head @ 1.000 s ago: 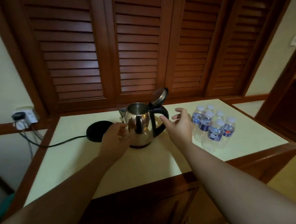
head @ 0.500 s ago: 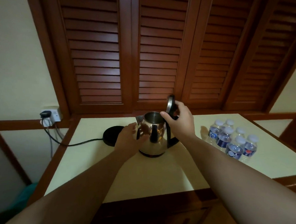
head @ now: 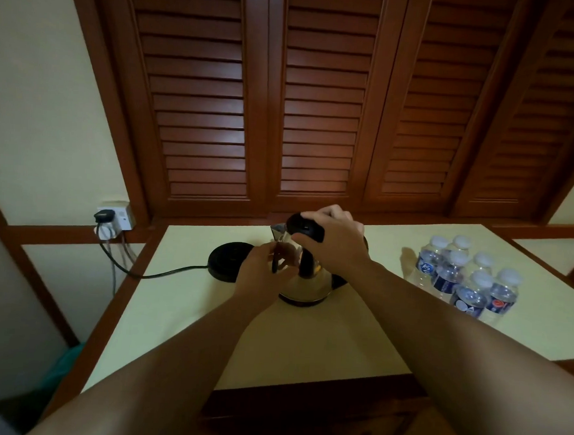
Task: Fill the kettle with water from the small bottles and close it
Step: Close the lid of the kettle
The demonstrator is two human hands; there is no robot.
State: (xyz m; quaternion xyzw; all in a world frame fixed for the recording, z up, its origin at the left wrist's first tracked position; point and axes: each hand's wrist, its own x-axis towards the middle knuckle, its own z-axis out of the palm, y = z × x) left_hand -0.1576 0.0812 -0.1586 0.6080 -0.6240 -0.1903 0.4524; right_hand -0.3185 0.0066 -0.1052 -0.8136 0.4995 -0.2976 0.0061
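A shiny steel kettle (head: pixel 310 285) with a black handle stands on the cream counter (head: pixel 189 338), off its base. Its black lid (head: pixel 303 230) is tipped down over the mouth; whether it is fully latched I cannot tell. My right hand (head: pixel 339 241) is on top of the kettle and pinches the lid between fingers and thumb. My left hand (head: pixel 262 272) rests against the kettle's left side. Several small capped water bottles (head: pixel 465 280) stand in a cluster to the right, untouched.
The round black kettle base (head: pixel 228 261) sits just left of the kettle, its cord (head: pixel 163 274) running to a wall socket (head: pixel 116 218). Wooden louvred doors (head: pixel 320 119) back the counter. A wooden edge frames the counter's front and left.
My right hand took hold of the upright lid and swung it down over the kettle's mouth. My left hand stayed on the kettle's side. The view shifted left.
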